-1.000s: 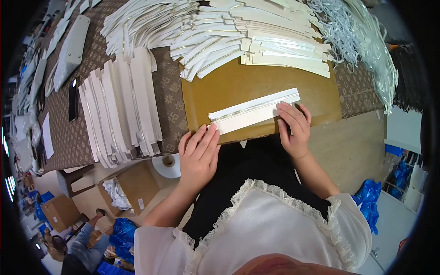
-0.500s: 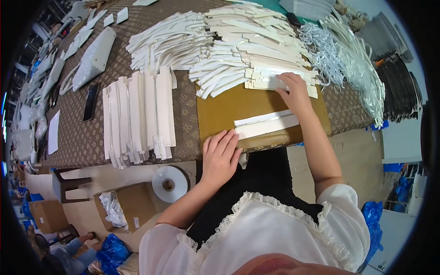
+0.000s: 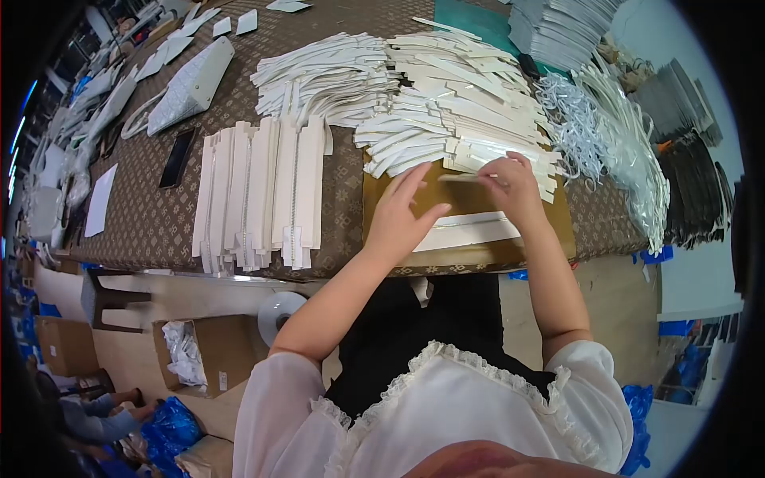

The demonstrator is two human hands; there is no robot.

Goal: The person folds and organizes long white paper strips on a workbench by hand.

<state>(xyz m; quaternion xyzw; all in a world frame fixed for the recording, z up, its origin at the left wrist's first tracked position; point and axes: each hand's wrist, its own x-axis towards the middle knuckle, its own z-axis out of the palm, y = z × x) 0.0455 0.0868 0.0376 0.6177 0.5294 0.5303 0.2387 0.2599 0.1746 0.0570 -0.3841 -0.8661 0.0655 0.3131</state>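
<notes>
The table [image 3: 159,231] fills the upper half of the frame and carries a brown patterned cover. A heap of white strips [image 3: 446,103] lies fanned across its upper centre. To the left of centre, a row of zipper panels [image 3: 263,191] lies side by side, running up and down the frame.

A tan mat [image 3: 550,231] sits at the near edge of the table, right of centre, with its far edge under the lower end of the heap. On the mat lies one white zipper piece [image 3: 478,231], set crosswise and partly covered by both hands.

The left hand [image 3: 398,219] rests above the left part of the mat. Its grip is spread wide, fingers extended toward the heap, and it has hold of nothing. The right hand [image 3: 516,191] sits at the lower right edge of the heap. Its grip is closed, pinching the right end of a thin strip [image 3: 460,177]. We see this strip lying level between the two hands, just above the zipper piece, with its left end near the left fingertips [image 3: 424,174]; we cannot tell whether they touch.

A dark phone [image 3: 177,158] lies on the table, left of the row.
</notes>
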